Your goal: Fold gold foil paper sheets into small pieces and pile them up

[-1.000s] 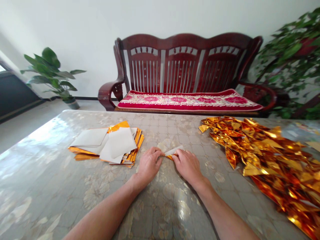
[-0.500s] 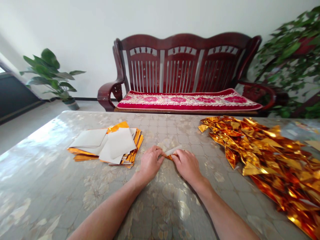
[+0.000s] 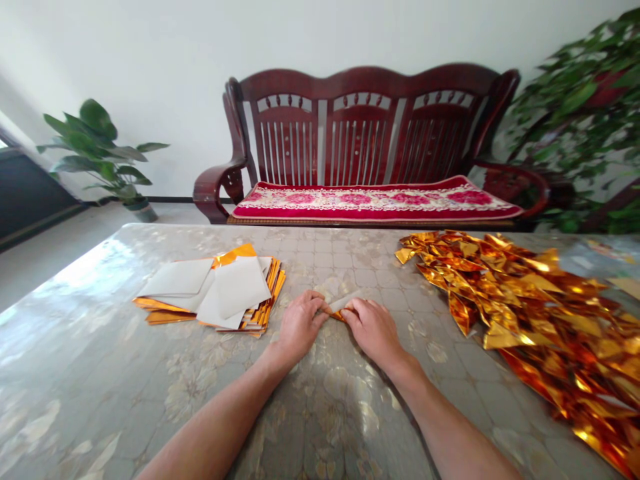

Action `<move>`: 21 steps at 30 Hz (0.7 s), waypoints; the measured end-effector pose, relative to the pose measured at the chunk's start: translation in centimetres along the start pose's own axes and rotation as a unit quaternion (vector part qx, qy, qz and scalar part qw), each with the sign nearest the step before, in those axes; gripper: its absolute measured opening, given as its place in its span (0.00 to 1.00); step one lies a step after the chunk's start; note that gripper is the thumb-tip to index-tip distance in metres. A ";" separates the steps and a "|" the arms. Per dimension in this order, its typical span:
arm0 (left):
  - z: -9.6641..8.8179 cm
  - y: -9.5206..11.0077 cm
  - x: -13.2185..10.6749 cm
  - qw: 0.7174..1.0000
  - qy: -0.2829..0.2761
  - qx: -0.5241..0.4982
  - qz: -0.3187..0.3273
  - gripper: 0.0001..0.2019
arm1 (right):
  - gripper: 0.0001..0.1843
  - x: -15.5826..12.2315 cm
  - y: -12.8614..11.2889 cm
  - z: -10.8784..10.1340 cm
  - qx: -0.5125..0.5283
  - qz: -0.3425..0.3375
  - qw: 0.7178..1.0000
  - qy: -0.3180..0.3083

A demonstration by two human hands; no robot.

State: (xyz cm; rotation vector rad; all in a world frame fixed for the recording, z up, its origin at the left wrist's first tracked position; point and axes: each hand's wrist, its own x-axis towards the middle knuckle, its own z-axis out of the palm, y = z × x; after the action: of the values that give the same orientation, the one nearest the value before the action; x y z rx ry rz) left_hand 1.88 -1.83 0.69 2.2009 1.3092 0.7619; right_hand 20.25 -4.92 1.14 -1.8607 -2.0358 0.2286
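Between my two hands, on the tabletop, is a sheet of gold foil paper (image 3: 344, 305), white on its back and partly rolled or folded over. My left hand (image 3: 301, 323) pinches its left end with thumb and fingers closed. At the other end my right hand (image 3: 373, 328) grips the near gold edge, fingers curled. The fingers hide much of the sheet. Left of my hands lies a loose stack of foil paper sheets (image 3: 235, 290), mostly white side up with gold edges showing. A large heap of folded gold foil pieces (image 3: 540, 313) spreads over the right side.
A patterned covering lies on the table (image 3: 210, 400). Beyond its far edge stands a dark red wooden bench (image 3: 360, 133) with a floral cushion (image 3: 380, 202). Potted plants (image 3: 100, 147) flank it, and a clear plastic bag (image 3: 600, 257) rests at the table's far right.
Hardly anything differs: both hands keep hold of the foil paper in the same place, with only slight finger movement. The whole view has shifted by a few pixels.
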 end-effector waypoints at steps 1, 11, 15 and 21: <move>0.0 0.0 0.0 1.000 -0.001 -0.003 0.001 0.06 | 0.12 0.0 0.0 0.0 0.002 -0.001 1.000 0.001; 0.2 -0.1 0.0 1.000 0.015 -0.016 -0.001 0.05 | 0.12 0.0 0.1 0.0 0.021 0.005 1.000 0.002; 0.0 0.2 -0.1 1.000 0.010 0.002 -0.002 0.05 | 0.12 -0.2 -0.1 -0.1 0.003 -0.002 1.000 0.005; -0.3 0.3 -0.4 1.000 0.013 0.024 -0.007 0.04 | 0.10 -0.4 -0.6 -0.4 -0.025 -0.019 0.999 0.003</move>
State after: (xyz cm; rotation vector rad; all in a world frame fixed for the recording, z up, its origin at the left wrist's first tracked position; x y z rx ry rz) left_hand 1.71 -2.24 1.04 2.2239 1.3686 0.7631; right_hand 19.91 -5.45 1.65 -1.8483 -2.0884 0.1616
